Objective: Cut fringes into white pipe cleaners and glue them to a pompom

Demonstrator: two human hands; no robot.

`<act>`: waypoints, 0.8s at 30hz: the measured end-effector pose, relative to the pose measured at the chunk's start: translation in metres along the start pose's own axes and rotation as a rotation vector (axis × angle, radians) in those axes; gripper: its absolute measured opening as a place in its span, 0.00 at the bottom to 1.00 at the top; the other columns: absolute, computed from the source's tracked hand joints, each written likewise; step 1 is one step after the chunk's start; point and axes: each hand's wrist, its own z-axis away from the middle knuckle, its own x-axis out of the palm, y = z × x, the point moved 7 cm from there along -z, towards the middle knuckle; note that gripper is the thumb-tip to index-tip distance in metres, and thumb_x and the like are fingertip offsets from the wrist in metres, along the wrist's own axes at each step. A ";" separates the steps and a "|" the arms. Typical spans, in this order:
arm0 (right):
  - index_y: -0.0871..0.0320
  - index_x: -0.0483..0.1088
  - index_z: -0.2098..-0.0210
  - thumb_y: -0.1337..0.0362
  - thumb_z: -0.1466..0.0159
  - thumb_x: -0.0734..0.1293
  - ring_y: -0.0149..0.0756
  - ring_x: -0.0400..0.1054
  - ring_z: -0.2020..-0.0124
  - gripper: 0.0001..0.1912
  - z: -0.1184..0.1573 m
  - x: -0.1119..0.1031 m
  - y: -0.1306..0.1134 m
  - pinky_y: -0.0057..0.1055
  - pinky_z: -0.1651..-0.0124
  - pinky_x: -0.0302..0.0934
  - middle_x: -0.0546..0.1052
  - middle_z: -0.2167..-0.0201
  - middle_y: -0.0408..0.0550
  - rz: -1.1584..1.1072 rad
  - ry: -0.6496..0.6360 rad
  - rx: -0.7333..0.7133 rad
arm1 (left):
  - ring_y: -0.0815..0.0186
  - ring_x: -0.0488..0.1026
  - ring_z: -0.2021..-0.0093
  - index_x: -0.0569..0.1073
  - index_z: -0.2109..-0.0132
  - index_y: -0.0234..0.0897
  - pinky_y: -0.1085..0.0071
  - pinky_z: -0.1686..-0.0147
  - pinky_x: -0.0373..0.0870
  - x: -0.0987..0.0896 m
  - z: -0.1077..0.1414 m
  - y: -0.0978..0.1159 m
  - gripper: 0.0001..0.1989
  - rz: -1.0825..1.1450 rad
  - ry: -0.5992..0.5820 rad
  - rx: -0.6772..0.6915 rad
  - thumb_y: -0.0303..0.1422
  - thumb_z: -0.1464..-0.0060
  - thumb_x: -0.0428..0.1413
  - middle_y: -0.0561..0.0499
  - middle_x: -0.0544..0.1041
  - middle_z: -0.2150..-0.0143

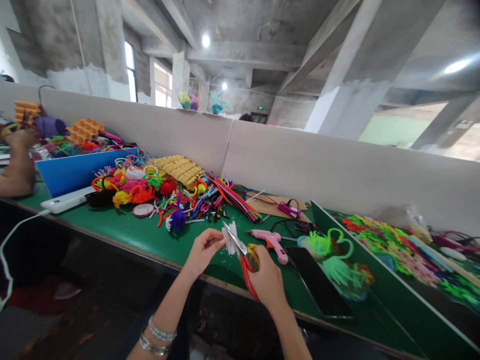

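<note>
My right hand (pixel 265 277) is closed around the red and yellow handles of a pair of scissors (pixel 243 247). The parted blades point away from me, up and to the left, and lie across a white fuzzy piece (pixel 230 240). Thumb and fingers of my left hand (pixel 207 250) pinch that white piece from its left side. It looks like a bundle of pipe cleaner, but its exact kind is hard to make out. Small white bits lie on the green table (pixel 180 250) around it. Just right of the blades rests a pink glue gun (pixel 272 241).
Colourful pipe cleaners (pixel 236 197) and fuzzy pieces (pixel 138 187) pile up at the back left, beside a yellow egg tray (pixel 180 167). A black phone (pixel 318 282) lies at right, near green fuzzy shapes (pixel 341 270) and a divider (pixel 375 280). Another person's arm (pixel 18 162) shows far left.
</note>
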 end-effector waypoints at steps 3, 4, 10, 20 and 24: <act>0.55 0.59 0.68 0.54 0.45 0.59 0.36 0.67 0.69 0.11 -0.001 0.000 0.000 0.27 0.73 0.54 0.71 0.70 0.44 0.008 0.032 -0.017 | 0.71 0.69 0.71 0.69 0.69 0.33 0.74 0.66 0.67 -0.002 -0.001 -0.001 0.09 -0.034 -0.009 -0.007 0.34 0.56 0.58 0.54 0.72 0.73; 0.55 0.59 0.68 0.54 0.45 0.59 0.36 0.67 0.69 0.11 -0.001 0.000 0.000 0.27 0.73 0.55 0.71 0.70 0.44 0.007 0.043 -0.028 | 0.71 0.69 0.71 0.69 0.69 0.33 0.73 0.66 0.67 -0.003 -0.001 -0.001 0.09 -0.045 -0.013 -0.013 0.34 0.56 0.58 0.53 0.72 0.73; 0.55 0.60 0.67 0.54 0.45 0.59 0.35 0.67 0.69 0.12 -0.001 0.002 0.000 0.27 0.73 0.56 0.71 0.70 0.44 0.024 0.058 -0.042 | 0.71 0.69 0.70 0.69 0.69 0.33 0.74 0.67 0.66 -0.003 0.000 -0.003 0.09 -0.042 -0.059 -0.042 0.35 0.56 0.58 0.53 0.72 0.73; 0.55 0.59 0.70 0.54 0.44 0.58 0.35 0.67 0.72 0.10 0.000 0.001 0.001 0.26 0.75 0.53 0.71 0.73 0.43 0.000 0.037 -0.010 | 0.70 0.70 0.70 0.69 0.69 0.34 0.74 0.67 0.67 -0.001 0.001 -0.003 0.10 -0.023 -0.069 -0.039 0.35 0.57 0.59 0.53 0.72 0.73; 0.54 0.58 0.72 0.53 0.44 0.58 0.35 0.66 0.73 0.11 0.000 -0.001 0.007 0.27 0.75 0.54 0.69 0.74 0.42 0.010 0.083 0.031 | 0.70 0.70 0.71 0.69 0.69 0.34 0.73 0.67 0.68 -0.003 0.001 -0.001 0.11 -0.044 -0.044 -0.033 0.36 0.57 0.59 0.53 0.72 0.73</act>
